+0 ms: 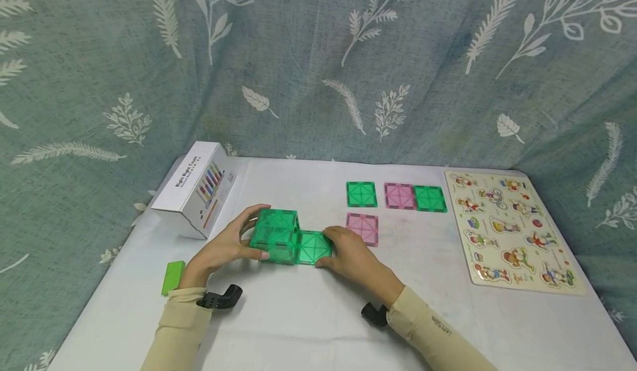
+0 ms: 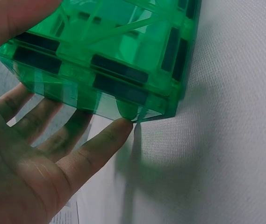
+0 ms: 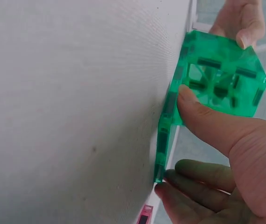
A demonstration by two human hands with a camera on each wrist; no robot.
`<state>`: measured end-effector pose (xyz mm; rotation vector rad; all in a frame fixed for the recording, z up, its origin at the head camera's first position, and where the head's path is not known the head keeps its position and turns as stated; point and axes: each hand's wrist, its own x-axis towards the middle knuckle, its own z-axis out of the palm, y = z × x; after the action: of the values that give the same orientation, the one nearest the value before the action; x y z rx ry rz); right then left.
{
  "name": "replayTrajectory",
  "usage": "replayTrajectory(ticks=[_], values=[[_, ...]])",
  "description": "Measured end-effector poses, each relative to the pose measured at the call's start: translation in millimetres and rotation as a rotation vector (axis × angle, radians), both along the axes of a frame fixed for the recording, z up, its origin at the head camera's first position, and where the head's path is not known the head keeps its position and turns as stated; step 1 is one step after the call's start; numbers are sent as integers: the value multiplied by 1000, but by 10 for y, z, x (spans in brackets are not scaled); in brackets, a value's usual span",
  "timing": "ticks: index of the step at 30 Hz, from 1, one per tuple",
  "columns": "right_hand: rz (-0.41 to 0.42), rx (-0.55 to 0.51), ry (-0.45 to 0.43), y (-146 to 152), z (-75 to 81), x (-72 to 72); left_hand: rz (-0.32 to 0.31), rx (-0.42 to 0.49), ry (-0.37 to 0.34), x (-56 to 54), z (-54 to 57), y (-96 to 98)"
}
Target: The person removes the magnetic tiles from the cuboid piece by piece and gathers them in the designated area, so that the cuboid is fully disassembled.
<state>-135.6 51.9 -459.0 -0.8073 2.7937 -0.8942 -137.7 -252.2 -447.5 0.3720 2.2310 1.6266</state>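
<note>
A box of translucent green magnetic tiles point(image 1: 275, 228) stands on the white table, left of the middle. My left hand point(image 1: 230, 242) grips it from the left, thumb on the near side and fingers at the far left. In the left wrist view, dark magnet strips line the edges of the box point(image 2: 118, 70). A flat green square magnetic tile point(image 1: 314, 247) lies against the right side of the box. My right hand point(image 1: 350, 257) holds that tile by its right end between thumb and fingers. The right wrist view shows the tile point(image 3: 162, 140) edge-on.
Right of the hands lie green tiles point(image 1: 361, 194) point(image 1: 430, 199) and pink tiles point(image 1: 400, 196) point(image 1: 363, 229). A white box point(image 1: 191, 186) stands at the back left, a light green block point(image 1: 172, 277) by the left wrist. A picture puzzle board point(image 1: 512, 233) lies on the right.
</note>
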Motion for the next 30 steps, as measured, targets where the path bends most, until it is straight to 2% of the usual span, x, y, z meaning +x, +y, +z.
replayTrajectory(ticks=[15, 30], values=[[-52, 36, -69, -66, 15, -24, -1, -17, 4, 1, 4, 7], [-56, 29, -61, -128, 25, -1, 1, -46, 1, 3, 24, 10]])
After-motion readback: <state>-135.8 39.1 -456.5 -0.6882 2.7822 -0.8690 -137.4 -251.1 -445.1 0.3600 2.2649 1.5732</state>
